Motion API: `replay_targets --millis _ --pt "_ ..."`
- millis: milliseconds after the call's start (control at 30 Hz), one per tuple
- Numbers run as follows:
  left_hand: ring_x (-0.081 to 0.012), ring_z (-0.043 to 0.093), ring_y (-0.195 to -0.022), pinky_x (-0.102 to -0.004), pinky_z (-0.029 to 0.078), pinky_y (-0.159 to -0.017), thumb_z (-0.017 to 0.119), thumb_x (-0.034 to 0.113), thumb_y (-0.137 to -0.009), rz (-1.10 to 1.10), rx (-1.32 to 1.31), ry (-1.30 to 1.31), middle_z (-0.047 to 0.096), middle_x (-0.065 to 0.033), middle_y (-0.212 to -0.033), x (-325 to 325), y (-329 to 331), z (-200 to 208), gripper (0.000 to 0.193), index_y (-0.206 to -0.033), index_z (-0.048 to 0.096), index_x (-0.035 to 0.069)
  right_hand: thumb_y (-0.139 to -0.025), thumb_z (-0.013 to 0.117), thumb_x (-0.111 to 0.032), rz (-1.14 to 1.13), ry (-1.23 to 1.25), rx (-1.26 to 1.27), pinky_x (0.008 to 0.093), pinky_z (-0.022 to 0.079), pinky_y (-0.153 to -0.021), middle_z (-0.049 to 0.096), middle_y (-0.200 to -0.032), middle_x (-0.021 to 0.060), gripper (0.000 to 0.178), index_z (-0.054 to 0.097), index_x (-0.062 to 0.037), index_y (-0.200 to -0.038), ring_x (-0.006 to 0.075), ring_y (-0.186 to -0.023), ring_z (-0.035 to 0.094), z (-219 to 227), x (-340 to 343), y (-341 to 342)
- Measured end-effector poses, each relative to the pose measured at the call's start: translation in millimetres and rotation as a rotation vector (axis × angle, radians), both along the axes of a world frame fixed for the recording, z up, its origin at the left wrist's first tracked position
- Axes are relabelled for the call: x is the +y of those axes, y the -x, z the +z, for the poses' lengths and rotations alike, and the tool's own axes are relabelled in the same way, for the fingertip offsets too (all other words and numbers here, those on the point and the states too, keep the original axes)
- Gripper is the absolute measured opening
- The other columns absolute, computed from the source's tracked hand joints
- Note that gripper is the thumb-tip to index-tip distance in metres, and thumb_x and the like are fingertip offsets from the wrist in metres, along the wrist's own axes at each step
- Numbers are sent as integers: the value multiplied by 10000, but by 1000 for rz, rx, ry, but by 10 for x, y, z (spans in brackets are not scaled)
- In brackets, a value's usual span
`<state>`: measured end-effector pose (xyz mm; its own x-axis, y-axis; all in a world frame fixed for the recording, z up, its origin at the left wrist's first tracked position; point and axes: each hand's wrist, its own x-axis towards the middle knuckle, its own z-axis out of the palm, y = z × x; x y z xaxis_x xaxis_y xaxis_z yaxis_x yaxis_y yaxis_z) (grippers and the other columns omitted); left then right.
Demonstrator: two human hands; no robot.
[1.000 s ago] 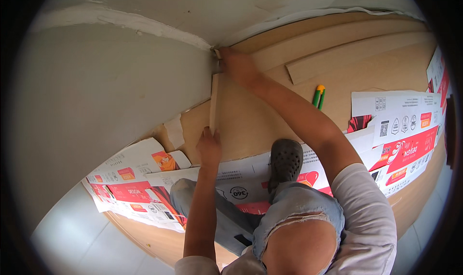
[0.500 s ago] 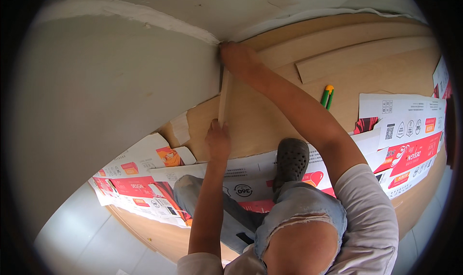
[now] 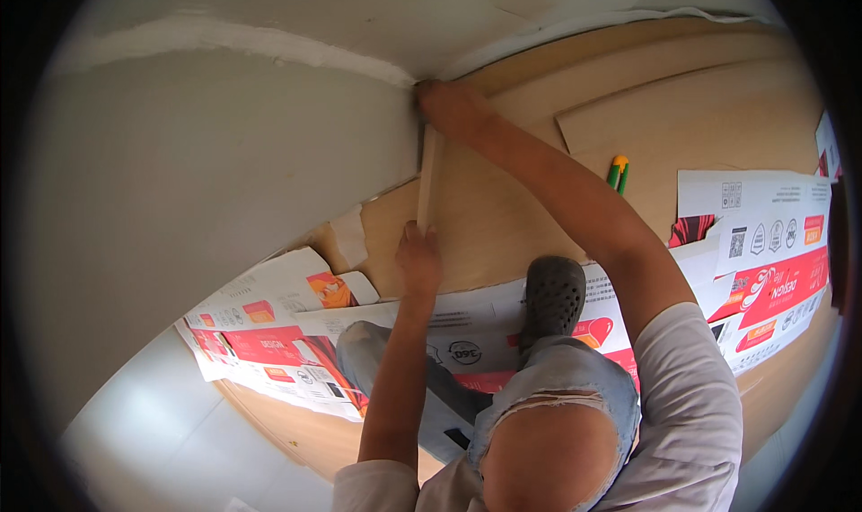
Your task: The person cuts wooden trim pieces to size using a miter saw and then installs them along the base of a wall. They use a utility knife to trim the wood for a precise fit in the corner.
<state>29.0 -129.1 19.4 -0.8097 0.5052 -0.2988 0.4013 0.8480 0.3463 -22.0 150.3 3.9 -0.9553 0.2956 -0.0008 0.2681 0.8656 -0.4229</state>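
Note:
A narrow pale wooden strip (image 3: 430,178) runs along the edge of the wall panel, over a light wood board (image 3: 507,202). The fingers of my left hand (image 3: 418,259) are closed on its near end. At the far end, in the corner where the walls meet, my right hand (image 3: 456,110) is bent around the strip; its fingertips are partly hidden against the wall. To the right of my right forearm, a green and yellow utility knife (image 3: 618,173) lies on the board.
Grey wall (image 3: 215,171) fills the left side, with a white filler line above. Loose wood planks (image 3: 682,108) lie at the far right. Printed cardboard sheets (image 3: 772,216) cover the near part of the board, beneath my clog (image 3: 554,297). Pale floor tiles (image 3: 197,440) show at lower left.
The view has shifted slightly, moving the scene a little to the right in the picture. Both hands keep their places on the wooden strip.

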Motion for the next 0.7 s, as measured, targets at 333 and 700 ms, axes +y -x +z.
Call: replay_targets --millis 333,700 --pt "-503 647 -929 -583 505 -769 603 240 -1001 35 19 66 673 -299 -996 137 50 78 303 -1151 530 -13 -900 566 -60 -58 129 24 476 593 -768 730 -999 188 211 677 -33 -1077 353 -936 723 -107 22 -185" --pt "-504 647 -925 -567 512 -768 597 226 -1011 10 58 31 671 -300 -992 235 134 24 276 -1096 529 -27 -929 558 -108 59 184 155 492 564 -826 721 -1031 183 213 681 -32 -1085 385 -966 693 -311 227 -260"
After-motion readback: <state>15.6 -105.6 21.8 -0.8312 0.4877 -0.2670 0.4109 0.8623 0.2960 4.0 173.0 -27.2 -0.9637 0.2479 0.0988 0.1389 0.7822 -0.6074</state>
